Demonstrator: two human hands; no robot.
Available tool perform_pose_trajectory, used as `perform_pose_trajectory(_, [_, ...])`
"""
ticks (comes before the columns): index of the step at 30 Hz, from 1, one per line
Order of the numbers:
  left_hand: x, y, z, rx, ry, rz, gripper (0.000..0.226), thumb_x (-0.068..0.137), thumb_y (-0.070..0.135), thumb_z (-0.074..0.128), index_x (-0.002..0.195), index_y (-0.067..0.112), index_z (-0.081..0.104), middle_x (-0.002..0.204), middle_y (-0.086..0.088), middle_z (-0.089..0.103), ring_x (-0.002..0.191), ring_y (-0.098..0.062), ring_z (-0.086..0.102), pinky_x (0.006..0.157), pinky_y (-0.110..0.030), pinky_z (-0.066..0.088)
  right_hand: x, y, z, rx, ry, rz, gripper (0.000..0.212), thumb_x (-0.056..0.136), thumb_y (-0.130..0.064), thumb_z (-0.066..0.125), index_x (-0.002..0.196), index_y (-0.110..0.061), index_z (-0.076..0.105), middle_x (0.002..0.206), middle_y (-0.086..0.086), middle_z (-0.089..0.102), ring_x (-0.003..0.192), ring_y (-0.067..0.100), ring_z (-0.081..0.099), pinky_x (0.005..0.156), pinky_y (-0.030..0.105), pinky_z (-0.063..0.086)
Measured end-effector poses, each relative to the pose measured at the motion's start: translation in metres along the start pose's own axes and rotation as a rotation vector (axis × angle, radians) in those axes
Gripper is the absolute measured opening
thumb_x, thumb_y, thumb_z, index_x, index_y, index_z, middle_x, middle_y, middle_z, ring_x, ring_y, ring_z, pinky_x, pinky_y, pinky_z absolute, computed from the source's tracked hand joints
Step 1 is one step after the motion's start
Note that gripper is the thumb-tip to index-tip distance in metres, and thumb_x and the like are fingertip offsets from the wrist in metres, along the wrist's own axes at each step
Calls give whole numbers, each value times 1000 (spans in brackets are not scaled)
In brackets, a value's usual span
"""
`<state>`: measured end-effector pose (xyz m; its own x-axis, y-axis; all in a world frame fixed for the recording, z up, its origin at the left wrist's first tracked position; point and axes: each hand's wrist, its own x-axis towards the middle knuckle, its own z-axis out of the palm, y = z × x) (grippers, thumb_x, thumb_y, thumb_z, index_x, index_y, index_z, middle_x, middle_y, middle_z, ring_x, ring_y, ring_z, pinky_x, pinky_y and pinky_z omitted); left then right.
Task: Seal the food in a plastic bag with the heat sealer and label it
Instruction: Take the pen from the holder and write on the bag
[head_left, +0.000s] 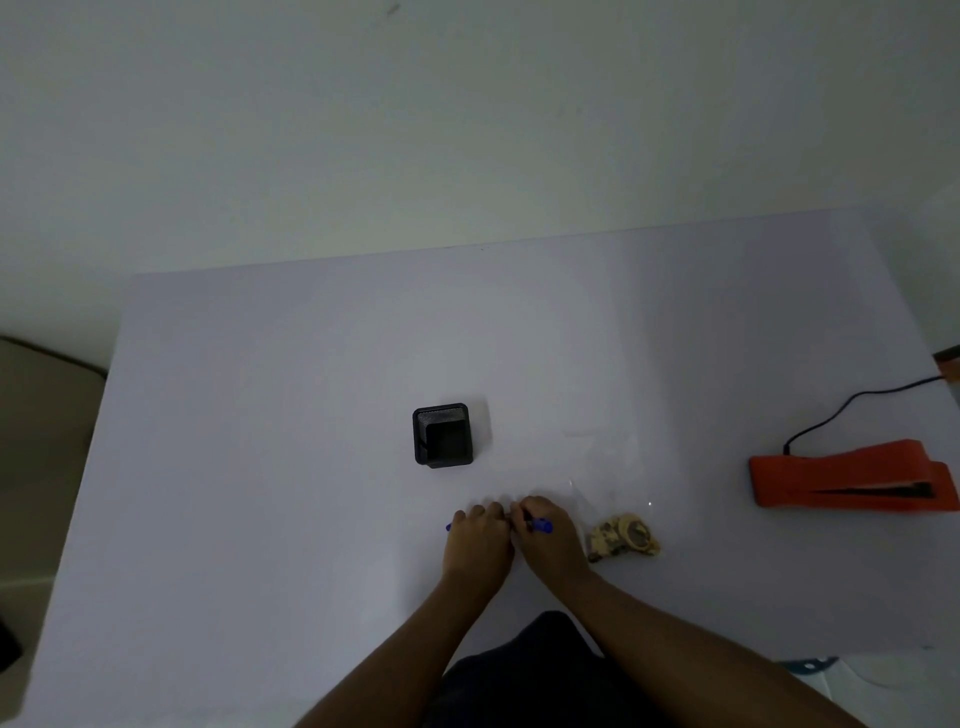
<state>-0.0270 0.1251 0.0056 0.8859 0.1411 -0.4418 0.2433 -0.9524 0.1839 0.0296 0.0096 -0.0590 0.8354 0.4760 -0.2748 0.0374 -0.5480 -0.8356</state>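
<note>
Both of my hands meet near the table's front middle around a blue pen (543, 527). My left hand (479, 535) is closed on its left part, whose blue tip pokes out at the left. My right hand (545, 535) is closed on the right part. A clear plastic bag (602, 467) lies flat just right of my hands, hard to make out. Beige food (623, 538) sits at its near end. The orange heat sealer (841, 475) lies far right with its jaw slightly apart.
A black mesh pen holder (442, 435) stands behind my hands. The sealer's black cable (852, 402) runs to the right edge. The pale table (260, 467) stretches wide to the left; a beige seat (41, 415) lies beyond its left edge.
</note>
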Motion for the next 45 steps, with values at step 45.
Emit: perform_pose_trajectory(45, [-1,3,-3,36,-30,1,21,96,17,49,113,11,61,112,-8,62,99,-24,58,87,-37,45,-2,0,4,-28,0,69,28,99,-17,54,76,-5,64,70,8,65,63,19,62,66,35,54])
